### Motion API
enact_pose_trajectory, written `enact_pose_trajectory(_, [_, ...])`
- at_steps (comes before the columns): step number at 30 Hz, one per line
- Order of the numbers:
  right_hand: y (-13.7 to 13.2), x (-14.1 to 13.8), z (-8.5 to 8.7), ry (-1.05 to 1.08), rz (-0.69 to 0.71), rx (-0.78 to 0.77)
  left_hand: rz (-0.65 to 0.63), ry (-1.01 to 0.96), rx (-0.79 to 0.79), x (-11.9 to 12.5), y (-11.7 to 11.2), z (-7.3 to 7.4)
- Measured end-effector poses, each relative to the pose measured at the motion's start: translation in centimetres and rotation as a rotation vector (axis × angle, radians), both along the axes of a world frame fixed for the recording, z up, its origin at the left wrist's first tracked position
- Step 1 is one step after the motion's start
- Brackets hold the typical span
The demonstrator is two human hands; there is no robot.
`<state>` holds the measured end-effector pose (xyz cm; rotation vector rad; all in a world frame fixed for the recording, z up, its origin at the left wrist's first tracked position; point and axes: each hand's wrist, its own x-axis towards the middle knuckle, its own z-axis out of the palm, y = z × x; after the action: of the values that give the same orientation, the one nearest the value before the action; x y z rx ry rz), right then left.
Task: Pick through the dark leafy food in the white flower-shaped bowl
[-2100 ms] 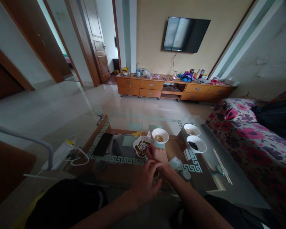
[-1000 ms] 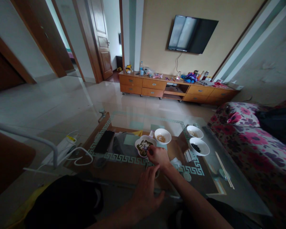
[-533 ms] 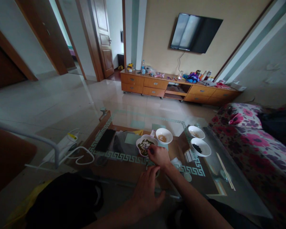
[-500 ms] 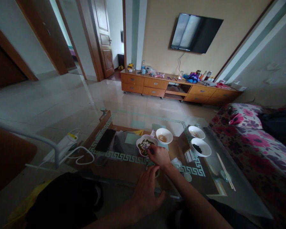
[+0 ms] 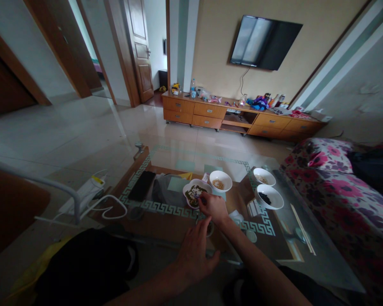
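My right hand reaches over a white scalloped dish holding small green and dark bits. Its fingertips are pinched together at the dish's near right side; whatever sits between them is too small to name. My left hand is held nearer to me, fingers stretched and thumb apart, its fingertips close to my right wrist. Partly hidden behind the hands is a small round container. Just beyond the dish stands a white bowl with pale yellowish pieces inside.
On the right of the glass table are a bowl of black pieces, a bowl of pale pieces and chopsticks. A dark flat object lies left. A white power strip with cable is beyond the left edge.
My left hand has shifted slightly up, closer to my right wrist. The right hand stays pinched at the dish, with only a slight movement.
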<state>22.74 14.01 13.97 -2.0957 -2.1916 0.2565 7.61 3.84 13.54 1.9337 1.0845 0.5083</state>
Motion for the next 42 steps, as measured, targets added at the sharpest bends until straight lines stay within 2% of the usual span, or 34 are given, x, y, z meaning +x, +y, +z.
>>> enact_pose_trajectory(18, [0.03, -0.41, 0.35, -0.041, -0.013, -0.025, 0.001, -0.026, 0.043, 0.09, -0.17, -0.95])
enact_pose_trajectory(33, [0.21, -0.46, 0.00, -0.056, -0.014, -0.004, -0.017, 0.008, -0.021, 0.13, -0.38, -0.41])
enact_pose_trajectory(42, [0.24, -0.52, -0.14, -0.057, -0.016, 0.000, -0.017, -0.005, 0.005, 0.22, -0.47, -0.85])
